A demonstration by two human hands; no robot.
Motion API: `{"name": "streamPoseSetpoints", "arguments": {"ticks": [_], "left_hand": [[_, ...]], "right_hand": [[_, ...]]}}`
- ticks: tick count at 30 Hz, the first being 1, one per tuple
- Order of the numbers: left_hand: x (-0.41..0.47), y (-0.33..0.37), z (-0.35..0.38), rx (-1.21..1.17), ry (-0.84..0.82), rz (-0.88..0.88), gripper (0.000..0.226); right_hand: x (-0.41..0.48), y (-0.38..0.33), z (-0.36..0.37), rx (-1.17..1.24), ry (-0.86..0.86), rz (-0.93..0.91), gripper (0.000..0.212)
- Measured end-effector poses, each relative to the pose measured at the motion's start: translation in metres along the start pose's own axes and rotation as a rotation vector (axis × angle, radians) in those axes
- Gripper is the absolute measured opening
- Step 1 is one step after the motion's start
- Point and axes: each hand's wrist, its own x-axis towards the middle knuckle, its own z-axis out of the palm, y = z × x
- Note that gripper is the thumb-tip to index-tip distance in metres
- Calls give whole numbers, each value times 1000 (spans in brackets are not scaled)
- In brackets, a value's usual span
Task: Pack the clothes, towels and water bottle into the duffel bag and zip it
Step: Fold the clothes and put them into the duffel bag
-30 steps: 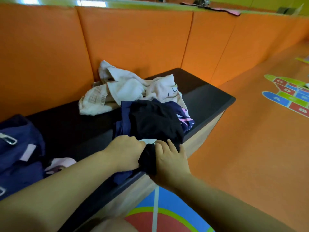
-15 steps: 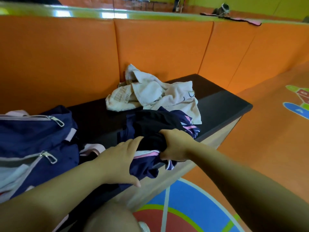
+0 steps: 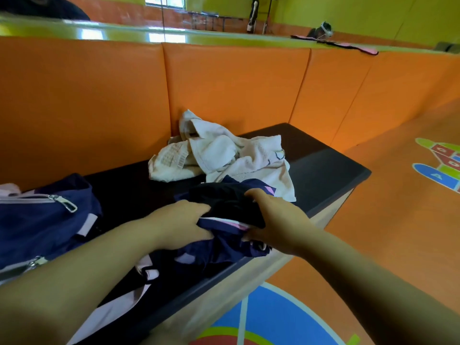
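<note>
**Orange padded corner with a dark bench**

Orange padded wall panels (image 3: 236,90) fill the view from 9 to 2 o'clock, split by upright seams. A glossy green ledge (image 3: 124,33) caps them and catches bright light. At 12 o'clock, a window (image 3: 164,0) sits in a yellow-green far wall. A dark-topped bench (image 3: 323,170) with a pale side stands against the panels. The orange floor (image 3: 385,220) carries a coloured painted figure (image 3: 438,165) at 3 o'clock and a blue circle (image 3: 273,319) at 6 o'clock.

Soft cloth, matt bench, glossy padding.
The white terry towels (image 3: 219,155) look rough and looped; the bundle of navy, black and pink clothes (image 3: 225,207) is thin, smooth fabric with a faint sheen. The navy woven-cloth duffel bag (image 3: 37,225) at left carries shiny metal zip pulls (image 3: 71,207). The black bench top (image 3: 323,168) is matt, the orange padded wall panels (image 3: 236,90) smooth and leathery, the far green ledge (image 3: 119,33) glossy.
</note>
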Motion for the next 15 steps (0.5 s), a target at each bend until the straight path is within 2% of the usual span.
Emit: {"name": "streamPoseSetpoints", "arguments": {"ticks": [4,10,13,15], "left_hand": [[26,-1,-12,-83,-33,-44,22],[63,-9,-27,-65,43,-96,22],[80,-10,-30,-35,42,-96,25],[90,-11,-30,-17,59,-102,28]], "right_hand": [[21,10,-3,-4,-58,-26,52],[57,23,-3,61,-155,20,28],[64,27,-2,255,-199,50,42],[65,28,0,218,-211,67,65]]}}
